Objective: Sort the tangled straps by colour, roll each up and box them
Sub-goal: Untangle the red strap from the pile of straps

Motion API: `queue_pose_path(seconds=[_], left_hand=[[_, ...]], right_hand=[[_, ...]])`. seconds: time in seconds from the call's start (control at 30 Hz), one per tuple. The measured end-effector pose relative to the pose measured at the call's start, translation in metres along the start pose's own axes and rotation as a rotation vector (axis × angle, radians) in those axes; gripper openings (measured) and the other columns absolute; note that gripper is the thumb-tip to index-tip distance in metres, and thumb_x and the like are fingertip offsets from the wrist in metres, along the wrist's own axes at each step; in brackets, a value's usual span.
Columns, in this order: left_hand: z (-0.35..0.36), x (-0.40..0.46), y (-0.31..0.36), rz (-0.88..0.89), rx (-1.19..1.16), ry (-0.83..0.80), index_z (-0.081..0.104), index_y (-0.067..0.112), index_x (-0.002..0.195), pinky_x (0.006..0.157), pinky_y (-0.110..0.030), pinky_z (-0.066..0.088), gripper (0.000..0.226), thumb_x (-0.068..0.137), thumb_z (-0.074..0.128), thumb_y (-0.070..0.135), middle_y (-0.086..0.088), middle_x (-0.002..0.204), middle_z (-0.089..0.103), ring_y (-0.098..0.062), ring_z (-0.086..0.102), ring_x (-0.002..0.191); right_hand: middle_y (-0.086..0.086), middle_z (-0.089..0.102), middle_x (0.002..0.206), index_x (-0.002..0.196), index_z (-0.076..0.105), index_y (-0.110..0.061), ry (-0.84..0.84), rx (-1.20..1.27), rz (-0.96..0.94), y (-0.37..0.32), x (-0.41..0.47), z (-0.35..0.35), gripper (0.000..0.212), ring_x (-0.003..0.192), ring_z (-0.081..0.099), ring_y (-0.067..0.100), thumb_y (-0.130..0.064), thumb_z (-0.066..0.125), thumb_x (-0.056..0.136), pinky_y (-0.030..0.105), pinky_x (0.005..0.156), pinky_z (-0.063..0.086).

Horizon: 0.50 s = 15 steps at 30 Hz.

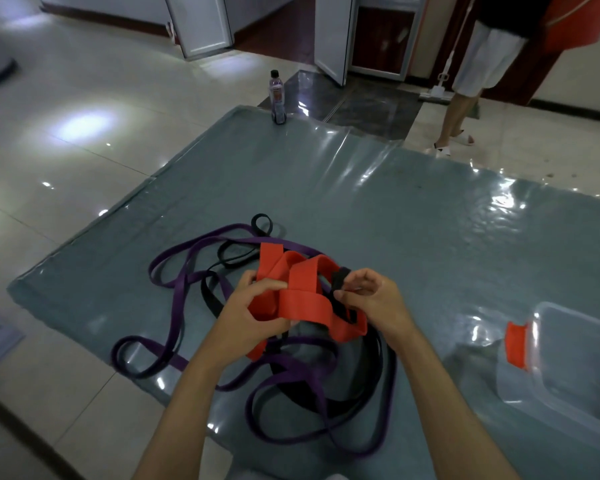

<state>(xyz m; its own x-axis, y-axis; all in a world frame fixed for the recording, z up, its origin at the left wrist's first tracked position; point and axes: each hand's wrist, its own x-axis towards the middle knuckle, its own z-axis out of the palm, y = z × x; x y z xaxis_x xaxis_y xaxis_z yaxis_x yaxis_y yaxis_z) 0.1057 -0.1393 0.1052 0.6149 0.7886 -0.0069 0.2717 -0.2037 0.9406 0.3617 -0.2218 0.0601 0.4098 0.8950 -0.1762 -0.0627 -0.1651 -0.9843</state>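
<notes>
Fingers of the left hand (257, 318) curl round the one wide red strap (303, 301), lifted over the tangle; the right hand (369, 299) pinches a black strap (340, 277) beside it. Purple straps (174, 282) and black ones loop beneath on the grey mat (326, 188); their number cannot be told. One clear box (568, 372) lies right, one bottle (276, 95) far off, one person (478, 64) beyond.

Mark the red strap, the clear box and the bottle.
red strap (303, 304): head view, on the flat fold between the two hands.
clear plastic box (575, 372): head view, on its see-through inner wall, lower right.
bottle (276, 95): head view, on its label, far edge of the mat.
</notes>
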Motion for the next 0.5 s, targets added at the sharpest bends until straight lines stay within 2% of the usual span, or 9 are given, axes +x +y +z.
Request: queue_pose_path(seconds=[0.07,0.13,0.2,0.23,0.27,0.33,0.4,0.5], left_hand=[[0.001,-0.001,0.002,0.005,-0.014,-0.004,0.072,0.049,0.112,0.107,-0.025,0.044,0.052,0.064,0.089,0.047,0.026,0.127,0.053,0.002,0.056,0.124],[0.001,-0.003,0.003,-0.006,-0.012,-0.007,0.072,0.050,0.111,0.104,-0.022,0.045,0.052,0.064,0.092,0.045,0.027,0.127,0.053,0.005,0.056,0.122],[-0.002,-0.004,0.003,-0.021,-0.021,0.000,0.072,0.049,0.110,0.098,-0.017,0.048,0.052,0.067,0.097,0.038,0.026,0.125,0.053,0.005,0.058,0.117],[-0.004,-0.004,0.002,-0.026,-0.035,0.001,0.072,0.047,0.110,0.096,-0.016,0.051,0.050,0.068,0.098,0.036,0.023,0.125,0.054,0.005,0.059,0.116],[-0.006,-0.004,0.003,-0.026,-0.050,-0.002,0.073,0.046,0.110,0.096,-0.017,0.052,0.050,0.068,0.098,0.037,0.021,0.125,0.055,0.004,0.059,0.115],[-0.010,-0.005,0.003,-0.019,-0.059,-0.018,0.073,0.044,0.110,0.099,-0.020,0.048,0.049,0.067,0.097,0.037,0.020,0.124,0.055,0.003,0.059,0.115],[-0.013,-0.006,0.002,-0.012,-0.069,-0.026,0.073,0.044,0.109,0.099,-0.021,0.045,0.048,0.069,0.097,0.032,0.023,0.122,0.056,0.004,0.059,0.115],[-0.021,-0.009,0.000,-0.009,-0.095,-0.012,0.073,0.043,0.109,0.096,-0.021,0.046,0.051,0.062,0.094,0.046,0.019,0.122,0.057,0.002,0.061,0.113]], right_hand=[[-0.006,0.079,0.096,0.105,0.074,-0.022,-0.095,-0.166,-0.008,0.001,-0.007,0.002,0.026,0.088,0.073,0.004,-0.005,0.084,0.087,0.025,0.088,0.056],[-0.006,0.077,0.107,0.109,0.073,-0.023,-0.219,-0.285,0.040,0.002,-0.016,0.004,0.011,0.096,0.071,0.008,-0.025,0.074,0.098,0.032,0.095,0.055],[-0.004,0.070,0.096,0.093,0.069,-0.021,-0.275,-0.295,0.134,0.003,-0.030,0.006,0.040,0.089,0.064,0.015,-0.060,0.060,0.096,0.035,0.089,0.051],[-0.006,0.070,0.092,0.086,0.069,-0.021,-0.275,-0.273,0.177,0.004,-0.037,0.005,0.050,0.088,0.065,0.012,-0.068,0.054,0.093,0.029,0.087,0.050],[-0.013,0.076,0.095,0.086,0.075,-0.024,-0.251,-0.222,0.207,0.003,-0.044,0.005,0.049,0.092,0.070,0.005,-0.066,0.051,0.095,0.019,0.088,0.051],[-0.019,0.079,0.110,0.104,0.080,-0.030,-0.189,-0.091,0.223,0.006,-0.058,0.004,0.039,0.107,0.072,-0.004,-0.048,0.045,0.106,0.007,0.089,0.049],[-0.015,0.078,0.120,0.119,0.078,-0.025,-0.097,-0.005,0.229,0.012,-0.068,0.004,0.041,0.118,0.069,0.000,-0.037,0.040,0.113,0.007,0.092,0.049],[-0.009,0.077,0.124,0.125,0.076,-0.017,0.006,0.061,0.247,0.029,-0.081,0.010,0.042,0.122,0.068,0.006,-0.034,0.040,0.113,0.020,0.100,0.051]])
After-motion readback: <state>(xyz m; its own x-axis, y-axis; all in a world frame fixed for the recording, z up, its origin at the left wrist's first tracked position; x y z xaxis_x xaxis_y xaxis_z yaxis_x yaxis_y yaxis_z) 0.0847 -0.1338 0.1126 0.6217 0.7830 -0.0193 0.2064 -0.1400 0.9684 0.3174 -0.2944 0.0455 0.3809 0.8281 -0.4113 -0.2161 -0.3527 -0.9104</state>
